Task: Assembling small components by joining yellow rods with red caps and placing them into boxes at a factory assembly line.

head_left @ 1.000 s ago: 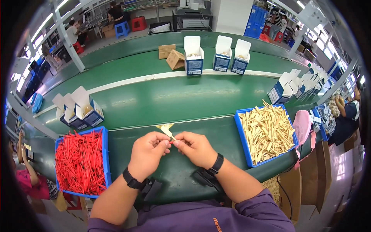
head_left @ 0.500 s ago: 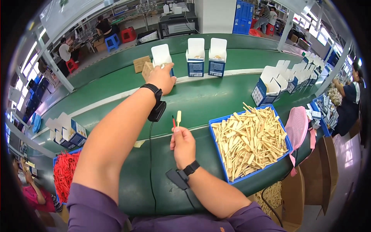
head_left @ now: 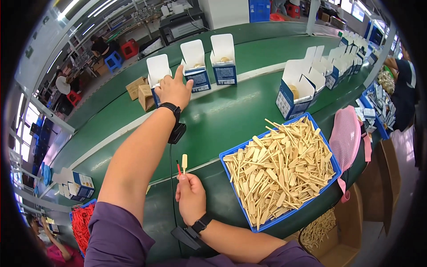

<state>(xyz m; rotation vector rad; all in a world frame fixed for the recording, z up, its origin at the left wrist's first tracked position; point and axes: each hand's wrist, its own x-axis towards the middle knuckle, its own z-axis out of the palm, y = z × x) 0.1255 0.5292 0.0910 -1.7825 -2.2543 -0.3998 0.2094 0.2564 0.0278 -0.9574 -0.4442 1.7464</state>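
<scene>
My left hand (head_left: 175,90) reaches over the green belt to a row of open blue-and-white boxes. Its fingers are apart. They overlap the left box (head_left: 159,66), and the index fingertip comes up beside the middle box (head_left: 195,62); whether they touch is hard to tell. To the right stands another open box (head_left: 224,62) with something round and tan inside. Nearer to me, my right hand (head_left: 191,198) is closed on a small wooden paddle (head_left: 184,162) and a thin red stick (head_left: 179,168) with a dark tip, both held upright.
A blue tray (head_left: 237,198) heaped with wooden paddles lies right of my right hand. Red sticks (head_left: 81,227) fill a tray at lower left. Brown cartons (head_left: 146,97) stand beside the left box. More open boxes (head_left: 296,95) line the right side, near a pink mesh bag (head_left: 347,140).
My left hand has moved from the left box rightward toward the middle one, its fingers spreading. The view has shifted. My right hand still holds the paddle and red stick.
</scene>
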